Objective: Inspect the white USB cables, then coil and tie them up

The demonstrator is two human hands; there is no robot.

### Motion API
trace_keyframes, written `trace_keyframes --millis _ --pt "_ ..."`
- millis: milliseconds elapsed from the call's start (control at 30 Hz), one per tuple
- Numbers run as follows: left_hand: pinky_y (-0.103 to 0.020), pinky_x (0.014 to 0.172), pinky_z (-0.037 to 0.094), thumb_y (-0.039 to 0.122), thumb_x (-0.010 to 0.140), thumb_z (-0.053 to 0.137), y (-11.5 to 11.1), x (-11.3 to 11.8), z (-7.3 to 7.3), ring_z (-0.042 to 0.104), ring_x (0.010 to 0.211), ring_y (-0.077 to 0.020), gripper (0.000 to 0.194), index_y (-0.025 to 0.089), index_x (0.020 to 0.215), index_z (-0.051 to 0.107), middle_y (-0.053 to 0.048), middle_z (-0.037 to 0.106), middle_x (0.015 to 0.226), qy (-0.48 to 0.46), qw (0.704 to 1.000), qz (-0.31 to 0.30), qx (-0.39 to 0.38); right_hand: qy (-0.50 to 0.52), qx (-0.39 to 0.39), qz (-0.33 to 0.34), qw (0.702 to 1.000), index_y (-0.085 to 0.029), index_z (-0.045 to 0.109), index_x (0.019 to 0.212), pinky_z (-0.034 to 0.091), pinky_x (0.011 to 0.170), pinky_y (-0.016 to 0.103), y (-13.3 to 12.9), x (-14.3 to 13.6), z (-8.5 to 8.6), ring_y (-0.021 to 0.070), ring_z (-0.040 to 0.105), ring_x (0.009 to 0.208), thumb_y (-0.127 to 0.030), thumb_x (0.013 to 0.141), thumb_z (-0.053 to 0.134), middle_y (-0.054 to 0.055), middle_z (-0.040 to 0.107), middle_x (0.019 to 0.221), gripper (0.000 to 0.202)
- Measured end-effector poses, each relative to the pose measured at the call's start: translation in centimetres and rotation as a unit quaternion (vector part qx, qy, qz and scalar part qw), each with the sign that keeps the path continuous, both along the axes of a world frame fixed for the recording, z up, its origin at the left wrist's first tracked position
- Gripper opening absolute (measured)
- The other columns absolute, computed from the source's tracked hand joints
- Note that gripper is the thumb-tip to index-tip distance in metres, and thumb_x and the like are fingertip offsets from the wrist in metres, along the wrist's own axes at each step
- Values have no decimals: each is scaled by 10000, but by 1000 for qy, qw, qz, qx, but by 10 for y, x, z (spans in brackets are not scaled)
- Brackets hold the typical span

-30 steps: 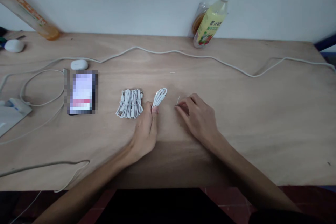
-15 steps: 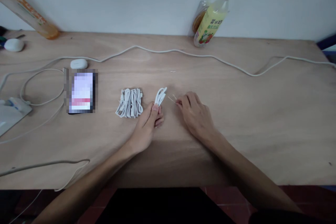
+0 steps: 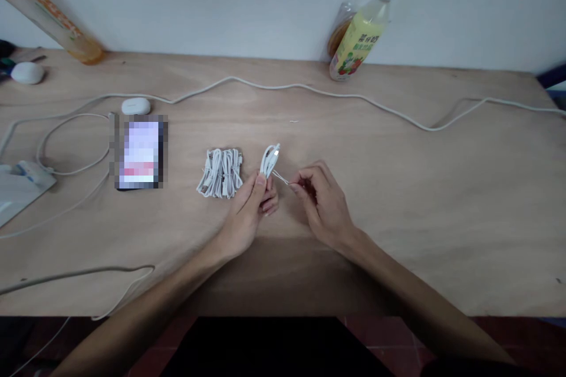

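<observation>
My left hand (image 3: 250,206) is closed around a folded white USB cable (image 3: 269,160), whose looped end and metal plug stick up past the thumb. My right hand (image 3: 322,203) pinches a thin white twist tie (image 3: 281,177) between thumb and fingertips. The tie's doubled end reaches to the cable beside my left thumb; whether it goes round the cable I cannot tell. Just left of my left hand, several bundled white cables (image 3: 220,174) lie side by side on the wooden table (image 3: 420,200).
A phone (image 3: 141,153) and a white earbud case (image 3: 136,106) lie on the left. One long white cord (image 3: 300,86) crosses the table. At the wall stand a yellow-labelled bottle (image 3: 360,38) and an orange bottle (image 3: 57,15). A small white scrap (image 3: 294,122) lies beyond my hands.
My right hand has turned and brought the twist tie left and down, up to the cable. The cable in my left hand has rotated slightly, so its metal plug now shows.
</observation>
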State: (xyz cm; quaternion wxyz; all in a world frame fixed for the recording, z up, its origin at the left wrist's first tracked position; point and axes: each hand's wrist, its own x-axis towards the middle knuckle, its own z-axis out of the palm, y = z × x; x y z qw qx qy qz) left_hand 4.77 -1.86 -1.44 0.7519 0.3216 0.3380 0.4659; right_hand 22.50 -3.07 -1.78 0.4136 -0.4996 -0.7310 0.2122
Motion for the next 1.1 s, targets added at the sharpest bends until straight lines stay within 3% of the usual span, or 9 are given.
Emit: trace_keyframes --millis 367,533,667,800,967,1100 --pt "-292 611 347 615 1083 622 -11 -1 6 350 680 -137 461 231 859 504 47 399 804 129 987 -67 66 -3 -7 7 1000 -254 622 1044 529 730 354 -1 0 2 206 623 832 -201 1100 555 34 670 980 102" --pt "-296 627 365 623 1078 610 -10 -1 9 350 689 -146 458 235 857 506 42 406 801 152 982 -86 66 2 20 -27 999 -252 645 1043 526 700 360 -6 -6 -3 196 628 799 -195 1094 584 32 694 972 98" --pt "-294 629 363 607 1055 656 -8 -2 10 357 689 -142 442 226 871 531 36 428 809 118 987 -98 38 1 67 -51 996 -251 652 1055 511 636 353 -8 -10 -7 201 648 796 -157 1085 593 38 719 964 115" --pt "-253 593 324 581 993 760 -8 -2 11 346 678 -121 444 209 868 552 31 437 825 42 991 -124 -39 6 127 -58 990 -251 650 1072 516 631 353 -7 -11 -9 201 656 791 -119 1070 615 38 737 957 136" --pt "-206 561 302 426 940 855 -7 -5 15 323 645 -92 357 181 878 604 25 457 827 -54 980 -143 -128 16 120 -58 991 -264 642 1054 529 605 349 -6 -8 -11 186 630 715 -175 1063 644 22 728 932 89" --pt "-191 554 324 382 1007 781 -5 -9 18 310 611 -86 336 165 826 597 44 379 746 -100 956 -200 -188 51 122 -64 989 -271 636 1010 495 568 326 -5 -7 -11 160 573 633 -177 1049 674 -14 689 850 108"
